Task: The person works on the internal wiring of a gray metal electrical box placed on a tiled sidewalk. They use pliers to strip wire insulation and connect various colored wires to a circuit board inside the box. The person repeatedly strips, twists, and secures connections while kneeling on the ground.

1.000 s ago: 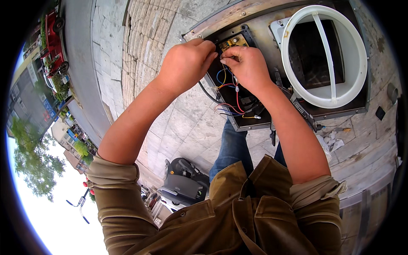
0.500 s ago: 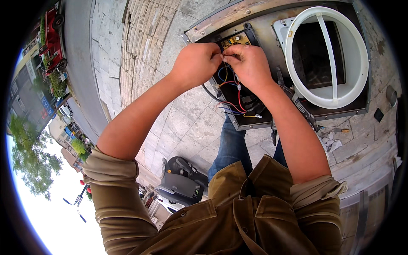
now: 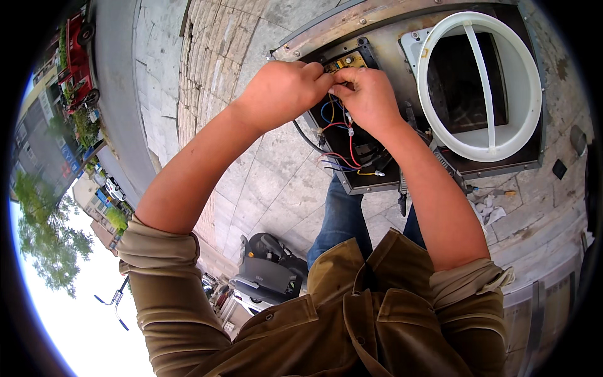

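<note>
My left hand (image 3: 286,90) and my right hand (image 3: 367,94) meet fingertip to fingertip over an open metal housing (image 3: 377,25). Both are closed in a pinch. Whatever small piece lies between the fingertips is hidden, though thin wires run down from just below them. Behind my fingers sits a yellowish circuit board (image 3: 350,61) in a black frame. Beneath my hands, a bundle of red, blue, yellow and black wires (image 3: 353,147) spreads inside the housing, with pale connectors on some ends. A black cable (image 3: 306,137) leaves the housing on its left side.
A round white duct collar (image 3: 535,88) with a crossbar stands on the housing's right. Pliers-like tools (image 3: 402,188) lie by the near edge. Crumpled white scraps (image 3: 488,210) are on the stone paving (image 3: 270,188). A dark scooter (image 3: 267,270) stands behind at lower left.
My left hand has shifted slightly left, and its wrist has turned a little. My right hand stays nearly in place, still pinching. The view has moved slightly.
</note>
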Demonstrator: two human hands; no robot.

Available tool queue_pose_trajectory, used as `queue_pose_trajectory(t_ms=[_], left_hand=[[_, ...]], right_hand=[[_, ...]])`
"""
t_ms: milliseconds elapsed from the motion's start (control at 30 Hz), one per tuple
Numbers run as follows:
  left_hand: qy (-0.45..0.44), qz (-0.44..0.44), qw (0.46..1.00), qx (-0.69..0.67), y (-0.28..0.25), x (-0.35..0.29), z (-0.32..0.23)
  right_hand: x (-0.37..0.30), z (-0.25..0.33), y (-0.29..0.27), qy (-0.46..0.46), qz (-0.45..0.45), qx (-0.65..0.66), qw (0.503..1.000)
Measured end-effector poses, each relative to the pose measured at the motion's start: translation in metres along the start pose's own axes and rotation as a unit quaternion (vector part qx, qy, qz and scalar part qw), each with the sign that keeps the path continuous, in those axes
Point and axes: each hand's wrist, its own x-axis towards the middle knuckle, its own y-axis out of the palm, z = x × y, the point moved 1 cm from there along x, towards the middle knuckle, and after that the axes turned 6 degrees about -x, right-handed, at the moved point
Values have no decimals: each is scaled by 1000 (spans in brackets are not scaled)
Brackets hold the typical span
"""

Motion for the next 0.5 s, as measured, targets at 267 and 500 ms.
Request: queue_pose_trajectory(t_ms=[267,500], left_hand=[[-156,-17,966,-204,10,4,2],[-458,90,644,-606,5,2,11]], right_hand=[[0,-2,5,-6,-10,13,1000],[-4,-5,13,-36,-53,24,998]])
